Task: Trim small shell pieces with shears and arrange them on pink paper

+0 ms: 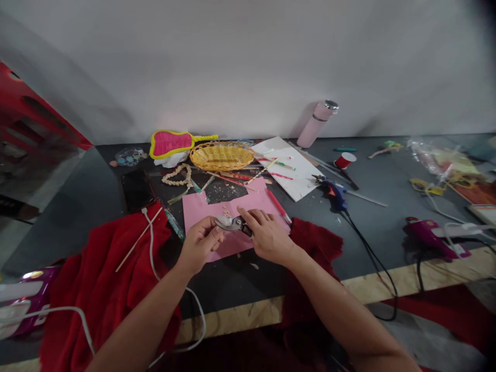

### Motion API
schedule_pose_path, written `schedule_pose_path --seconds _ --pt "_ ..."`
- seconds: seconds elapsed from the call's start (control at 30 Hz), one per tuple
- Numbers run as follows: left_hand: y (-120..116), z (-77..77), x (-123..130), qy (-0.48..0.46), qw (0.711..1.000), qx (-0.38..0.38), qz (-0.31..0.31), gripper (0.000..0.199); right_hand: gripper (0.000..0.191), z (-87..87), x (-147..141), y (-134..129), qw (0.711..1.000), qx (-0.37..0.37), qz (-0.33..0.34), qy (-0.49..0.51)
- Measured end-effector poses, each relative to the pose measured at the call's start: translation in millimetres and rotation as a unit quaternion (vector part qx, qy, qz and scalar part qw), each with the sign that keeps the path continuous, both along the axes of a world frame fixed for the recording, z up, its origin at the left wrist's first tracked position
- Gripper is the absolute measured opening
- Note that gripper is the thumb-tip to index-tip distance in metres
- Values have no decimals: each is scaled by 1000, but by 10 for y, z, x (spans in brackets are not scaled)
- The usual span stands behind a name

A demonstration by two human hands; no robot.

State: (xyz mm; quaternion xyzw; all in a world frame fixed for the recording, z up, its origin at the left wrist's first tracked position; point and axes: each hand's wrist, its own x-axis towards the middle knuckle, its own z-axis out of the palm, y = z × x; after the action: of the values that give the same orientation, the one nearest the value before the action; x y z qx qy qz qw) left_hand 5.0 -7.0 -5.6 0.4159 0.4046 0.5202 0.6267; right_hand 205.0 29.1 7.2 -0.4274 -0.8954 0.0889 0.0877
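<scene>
Over a pink sheet (pixel 232 245) on the dark table, my right hand (pixel 267 235) is wrapped round the handles of pruning shears (pixel 231 223), whose metal blades point left. My left hand (pixel 201 243) is closed at the blade tips, thumb and fingers pinched together; what it holds is too small to make out. A few small pale pieces (pixel 227 212) lie on the sheet just beyond the blades. A red pen (pixel 278 204) rests along the sheet's right edge.
Behind are a yellow wicker basket (pixel 221 156), a pink and yellow paddle shape (pixel 171 144), a beaded heart (pixel 176 175) and white paper (pixel 290 170). A blue glue gun (pixel 334 194) and pink bottle (pixel 314 125) stand right; a phone (pixel 137 190) and red cloth (pixel 112 263) lie left.
</scene>
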Motion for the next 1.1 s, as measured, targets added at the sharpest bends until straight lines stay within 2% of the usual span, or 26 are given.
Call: schedule_pose_path --seconds 0.17,0.53,0.97,1.1 --pt "-1 56 0 -35 999 -31 -6 18 74 -2 8 3 1000 0 7 10" --pt "1 168 -15 -94 985 -130 -65 23 76 -21 28 40 999 -12 15 28" --pt "36 160 -28 -104 984 -137 -35 25 60 19 -66 -44 999 -38 -35 -10" --pt "41 106 2 -63 994 -87 1 24 58 -9 -64 -17 999 -20 -50 -6"
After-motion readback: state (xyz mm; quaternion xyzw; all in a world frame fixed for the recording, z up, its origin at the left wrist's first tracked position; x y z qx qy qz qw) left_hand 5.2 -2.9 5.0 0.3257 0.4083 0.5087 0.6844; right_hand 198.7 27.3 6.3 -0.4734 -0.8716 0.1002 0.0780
